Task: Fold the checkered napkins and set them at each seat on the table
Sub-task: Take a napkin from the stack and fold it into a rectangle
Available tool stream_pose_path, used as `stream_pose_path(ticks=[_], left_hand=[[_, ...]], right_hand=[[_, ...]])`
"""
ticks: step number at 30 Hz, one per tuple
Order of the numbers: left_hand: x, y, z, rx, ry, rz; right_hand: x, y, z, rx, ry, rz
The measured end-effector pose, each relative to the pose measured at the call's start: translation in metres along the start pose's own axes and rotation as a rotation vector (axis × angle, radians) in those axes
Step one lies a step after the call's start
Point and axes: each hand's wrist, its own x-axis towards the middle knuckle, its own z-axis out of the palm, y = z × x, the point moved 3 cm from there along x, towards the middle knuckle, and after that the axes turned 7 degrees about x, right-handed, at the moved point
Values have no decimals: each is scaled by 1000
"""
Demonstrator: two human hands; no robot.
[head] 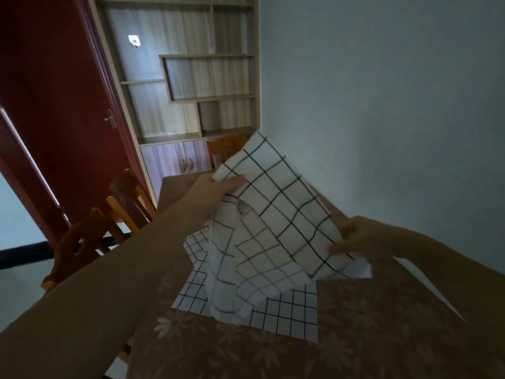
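Napkin [278, 212]: lifted above table [369, 324], left hand [216, 191] and right hand [352, 239] each pinching an edge, spread apparently for folding; more napkins [287, 313] lie beneath

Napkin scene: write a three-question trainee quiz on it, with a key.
1. True or false: both hands grip the raised napkin.
2. What lies under the raised napkin? A) a plate B) another napkin C) a tray
3. Fill in: the chairs stand on the person's ____ side of the table.

Key:
1. True. The left hand holds its far corner, the right hand its near edge.
2. B. The flat napkin lies on the table.
3. Left, where the chairs are.
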Motion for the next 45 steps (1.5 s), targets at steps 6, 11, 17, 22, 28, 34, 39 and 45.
stream_pose_path(ticks=[6, 11, 17, 22, 28, 34, 39, 45], left_hand=[[13, -36, -31, 115, -2, -111], [16, -20, -26, 565, 14, 183], [2, 9, 69, 991, -475, 442], [13, -12, 75, 867, -569, 355], [13, -16, 54, 606, -535, 229], [15, -15, 45, 557, -539, 181], [12, -12, 40, 531, -508, 163], [6, -11, 34, 568, -544, 162]], right_hand=[[4, 7, -15, -10, 147, -16], [5, -31, -20, -251, 155, -164], [15, -87, 10, -602, -8, -286], [2, -80, -10, -496, 17, -298], [-20, -51, -40, -24, -21, -164], [-23, -68, -49, 29, 379, -370], [-23, -74, -40, -49, 159, -332], [-20, -96, -30, -39, 270, -513]])
